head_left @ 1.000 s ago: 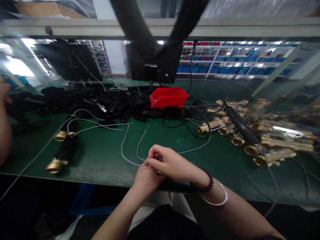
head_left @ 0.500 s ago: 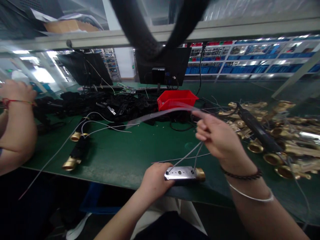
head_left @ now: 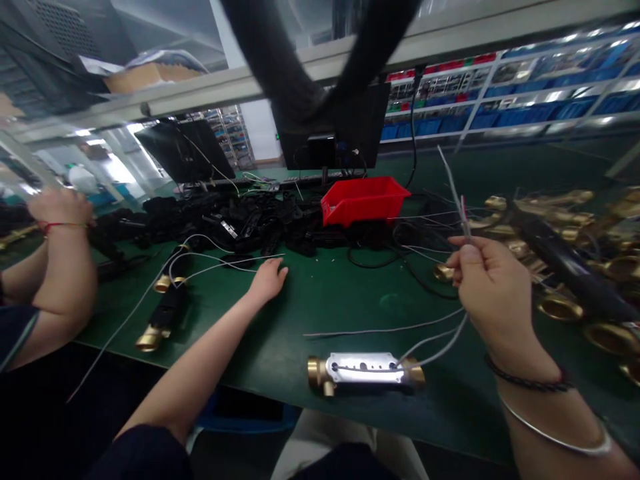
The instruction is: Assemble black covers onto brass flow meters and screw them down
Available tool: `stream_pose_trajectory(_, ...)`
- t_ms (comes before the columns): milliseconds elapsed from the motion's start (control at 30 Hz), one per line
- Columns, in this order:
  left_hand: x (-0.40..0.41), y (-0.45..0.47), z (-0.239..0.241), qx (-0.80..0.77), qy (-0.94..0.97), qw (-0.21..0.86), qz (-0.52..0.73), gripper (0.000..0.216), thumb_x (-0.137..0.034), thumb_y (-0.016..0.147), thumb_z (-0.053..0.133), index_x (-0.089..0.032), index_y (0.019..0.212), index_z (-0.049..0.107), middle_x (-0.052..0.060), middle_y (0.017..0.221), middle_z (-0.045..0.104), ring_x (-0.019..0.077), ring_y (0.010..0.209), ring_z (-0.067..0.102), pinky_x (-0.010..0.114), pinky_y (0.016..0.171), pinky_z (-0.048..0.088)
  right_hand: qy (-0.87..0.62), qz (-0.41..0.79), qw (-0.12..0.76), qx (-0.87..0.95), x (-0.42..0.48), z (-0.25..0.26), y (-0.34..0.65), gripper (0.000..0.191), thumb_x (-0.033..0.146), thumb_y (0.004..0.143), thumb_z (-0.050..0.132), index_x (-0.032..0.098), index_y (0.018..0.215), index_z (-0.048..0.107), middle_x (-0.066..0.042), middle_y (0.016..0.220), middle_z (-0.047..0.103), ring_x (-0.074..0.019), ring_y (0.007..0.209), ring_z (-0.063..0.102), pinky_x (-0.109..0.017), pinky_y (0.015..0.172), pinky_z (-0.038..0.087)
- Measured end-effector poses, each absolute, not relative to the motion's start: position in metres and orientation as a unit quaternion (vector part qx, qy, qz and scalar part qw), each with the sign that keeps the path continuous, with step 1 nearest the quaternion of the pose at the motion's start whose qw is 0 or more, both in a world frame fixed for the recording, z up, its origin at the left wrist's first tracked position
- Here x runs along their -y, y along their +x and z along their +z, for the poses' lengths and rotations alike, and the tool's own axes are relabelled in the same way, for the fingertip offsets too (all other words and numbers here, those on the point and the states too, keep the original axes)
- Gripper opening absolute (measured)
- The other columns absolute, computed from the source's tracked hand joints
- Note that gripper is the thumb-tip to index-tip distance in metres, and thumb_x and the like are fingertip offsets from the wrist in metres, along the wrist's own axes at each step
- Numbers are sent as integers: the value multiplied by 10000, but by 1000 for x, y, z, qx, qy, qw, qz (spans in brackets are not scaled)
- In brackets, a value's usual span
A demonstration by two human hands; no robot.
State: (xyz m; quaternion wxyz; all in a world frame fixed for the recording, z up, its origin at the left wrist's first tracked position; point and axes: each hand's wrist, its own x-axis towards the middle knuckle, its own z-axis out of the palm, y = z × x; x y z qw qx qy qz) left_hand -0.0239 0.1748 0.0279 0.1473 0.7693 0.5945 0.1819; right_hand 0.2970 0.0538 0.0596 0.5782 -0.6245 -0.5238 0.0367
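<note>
My right hand (head_left: 487, 287) is raised above the green bench, pinched shut on thin grey wires (head_left: 457, 200) whose ends stick up past my fingers. The wires run down to a brass fitting with a silver plate (head_left: 367, 370) lying near the bench's front edge. My left hand (head_left: 267, 279) reaches forward and rests on the mat beside loose white wires (head_left: 220, 263), its fingers bent down onto the surface. It holds nothing that I can see.
A red bin (head_left: 363, 197) stands mid-bench before a heap of black parts (head_left: 240, 220) and monitors. Brass fittings (head_left: 565, 267) pile up at the right. Another black and brass part (head_left: 163, 313) lies at the left, near a co-worker's arms (head_left: 60, 267).
My left hand let go of the fitting and reached forward to the loose wires. My right hand lifted the wires higher. The fitting now lies on the bench by itself.
</note>
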Motion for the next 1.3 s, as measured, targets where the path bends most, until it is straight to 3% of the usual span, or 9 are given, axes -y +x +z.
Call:
stream_pose_trajectory(100, -212, -13, 13, -604, 769, 117, 175, 403, -225, 884, 490, -54, 1249, 501, 205, 1341, 483, 290, 1300, 391, 450, 1100, 276, -648, 35, 568, 506, -53, 67, 290, 266, 351, 890, 414, 180, 953, 609, -27, 683, 573, -147, 506, 496, -278, 478, 403)
stream_pose_trajectory(233, -227, 16, -3, -576, 792, 107, 170, 405, -284, 904, 518, -122, 1273, 475, 152, 1384, 437, 288, 1302, 381, 534, 1069, 305, -643, 38, 564, 517, -53, 67, 289, 281, 344, 891, 407, 171, 967, 615, -25, 675, 584, -139, 496, 493, -270, 477, 403)
stream_pose_trajectory(367, -229, 37, -8, -558, 804, 108, 171, 420, -321, 911, 508, -154, 1293, 457, 135, 1396, 420, 292, 1299, 381, 550, 1059, 315, -640, 34, 563, 522, -52, 66, 287, 292, 354, 900, 404, 178, 989, 619, -32, 686, 593, -151, 523, 507, -282, 504, 415)
stream_pose_trajectory(500, -226, 46, -7, -547, 813, 113, 165, 433, -304, 939, 437, -110, 1325, 418, 167, 1410, 405, 287, 1323, 355, 526, 1083, 286, -631, 45, 564, 531, -52, 67, 285, 302, 373, 903, 405, 183, 996, 620, -34, 695, 594, -151, 524, 508, -276, 496, 416)
stream_pose_trajectory(700, -201, 67, -5, -478, 855, 131, 152, 461, -291, 951, 325, -38, 1316, 446, 177, 1390, 450, 240, 1310, 394, 373, 1110, 291, -627, 59, 571, 527, -50, 72, 279, 297, 336, 876, 415, 161, 991, 626, -33, 667, 591, -147, 501, 500, -273, 473, 416)
stream_pose_trajectory(867, -191, 82, 2, -429, 875, 141, 173, 364, -246, 930, 359, -151, 1204, 579, 64, 1244, 607, 167, 1179, 528, 298, 1049, 385, -622, 94, 573, 525, -54, 68, 283, 319, 296, 869, 405, 152, 1085, 589, -49, 713, 621, -169, 558, 554, -295, 525, 473)
stream_pose_trajectory(1000, -205, 72, 12, -474, 845, 111, 222, 379, -107, 857, 402, -138, 1191, 579, 101, 1265, 570, 217, 1221, 476, 370, 1099, 319, -643, 28, 579, 501, -57, 65, 291, 263, 247, 842, 396, 162, 986, 599, -81, 810, 646, -195, 649, 594, -339, 625, 485)
stream_pose_trajectory(1133, -226, 56, 18, -509, 823, 116, 224, 450, -109, 763, 575, -115, 1212, 558, 143, 1288, 544, 310, 1276, 402, 466, 1121, 244, -651, -11, 558, 515, -56, 69, 293, 290, 337, 871, 413, 172, 992, 618, -50, 671, 601, -202, 611, 572, -320, 585, 446)
stream_pose_trajectory(1300, -218, 52, 27, -527, 796, 171, 242, 333, -151, 787, 578, -130, 1117, 614, 130, 1121, 640, 283, 1122, 539, 436, 1030, 372, -634, 67, 547, 543, -59, 64, 293, 256, 355, 854, 419, 172, 916, 588, -44, 665, 602, -195, 591, 565, -327, 587, 445)
